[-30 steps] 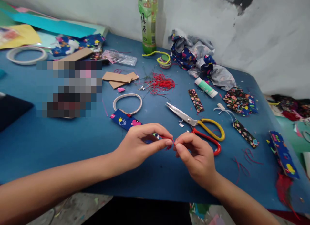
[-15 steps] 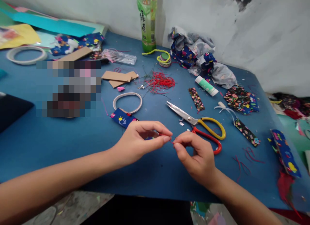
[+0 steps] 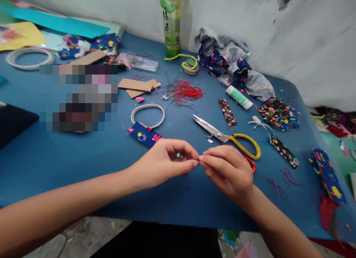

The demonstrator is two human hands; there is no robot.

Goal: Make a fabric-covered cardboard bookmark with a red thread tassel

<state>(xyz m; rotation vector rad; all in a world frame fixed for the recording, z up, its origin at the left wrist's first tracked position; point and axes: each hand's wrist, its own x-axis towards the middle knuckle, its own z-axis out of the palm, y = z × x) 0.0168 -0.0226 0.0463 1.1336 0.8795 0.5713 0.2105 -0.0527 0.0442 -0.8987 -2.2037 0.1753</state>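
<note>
Head view gives me the blue, smooth surface (image 3: pixel 83 161), and I read it from the left side. First lies a white tape roll (image 3: pixel 29 67), flat and round. Further along are two brown cardboard strips (image 3: pixel 134 85), crossed, and behind them a clear plastic box (image 3: pixel 141 62); what it contains, I cannot tell. A blue printed strip (image 3: pixel 143 135) is partly covered by the left hand (image 3: pixel 164 159), whose thumb and finger pinch tightly a red thread (image 3: pixel 185 174). This thread is mostly hidden; a little of it shows just under these fingertips. At the wall stands upright a green bottle (image 3: pixel 171 28). A loose tangle of thin red threads (image 3: pixel 189 92) lies before it. Next come metal scissors (image 3: pixel 221 137) with yellow and red handles, partly behind the right hand (image 3: pixel 230 172). Its bent fingers meet the left fingertips, but whether they grip the thread, I cannot tell. Beyond lies a glue stick (image 3: pixel 239 98), white and green.
</note>
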